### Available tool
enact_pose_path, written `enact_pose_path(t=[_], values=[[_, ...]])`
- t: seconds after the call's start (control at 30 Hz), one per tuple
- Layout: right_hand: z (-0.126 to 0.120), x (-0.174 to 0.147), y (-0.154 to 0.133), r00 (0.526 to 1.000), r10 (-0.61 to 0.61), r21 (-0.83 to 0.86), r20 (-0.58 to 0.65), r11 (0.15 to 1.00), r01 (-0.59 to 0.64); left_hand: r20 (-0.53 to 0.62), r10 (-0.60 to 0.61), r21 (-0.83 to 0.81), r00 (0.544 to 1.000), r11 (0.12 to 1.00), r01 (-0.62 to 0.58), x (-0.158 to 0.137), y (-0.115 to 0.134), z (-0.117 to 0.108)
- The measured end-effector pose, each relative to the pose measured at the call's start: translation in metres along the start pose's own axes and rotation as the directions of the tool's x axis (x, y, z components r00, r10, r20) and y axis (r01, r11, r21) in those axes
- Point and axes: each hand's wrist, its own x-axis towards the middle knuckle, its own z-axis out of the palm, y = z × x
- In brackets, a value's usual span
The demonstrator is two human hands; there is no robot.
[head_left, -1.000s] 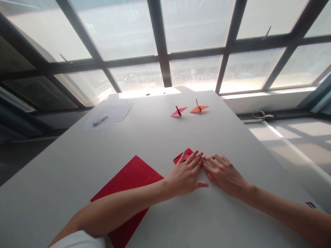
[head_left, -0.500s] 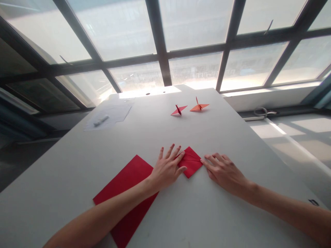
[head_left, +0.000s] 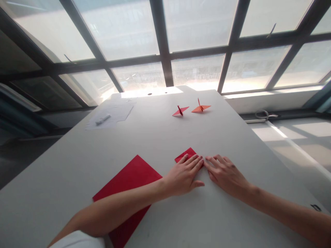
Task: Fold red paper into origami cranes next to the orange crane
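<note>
1. Grip: L hand unclenched, fingers outstretched, laid palm-down over fold; R hand w/ fingers bent at fold's R corner, can't tell if it pinches.
2. Far L: blue-grey curtain, next to window, which spans the back.
3. L rear of table: overlapping white papers w/ pale roll on top, too blurry to ID.
4. L front: red sheet, flat, 1 corner pointing away; L forearm crosses it, white sleeve at bottom.
5. Mid: fold = small red paper, flat on table, R of sheet. L hand hides most; far corner + L tip show.
6. Mid rear: red bird, upright, wings spread.
7. Just R of it: orange bird, neck up.
8. R of fold: R forearm, running to R edge of view.
9. Far R: coiled cable past table; small black mark nr table's R edge.
</note>
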Motion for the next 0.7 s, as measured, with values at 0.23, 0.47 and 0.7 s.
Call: enact_pose_path(t=[0.23, 0.47, 0.7], values=[[-0.004, 0.001, 0.002, 0.999, 0.038, 0.066, 0.007, 0.997, -0.039, 0.014, -0.078, -0.009, 0.997, 0.997, 0.078, -0.02, -0.021, -0.008], [-0.01, 0.012, 0.015, 1.0, 0.005, 0.171, -0.024, 0.985, -0.001, -0.065, -0.176, -0.009, 0.982, 0.984, 0.176, -0.011, -0.007, -0.007], [-0.003, 0.021, 0.029, 0.999, -0.03, 0.352, -0.038, 0.935, 0.042, -0.168, -0.173, -0.069, 0.971, 0.984, 0.163, -0.004, -0.003, -0.009]])
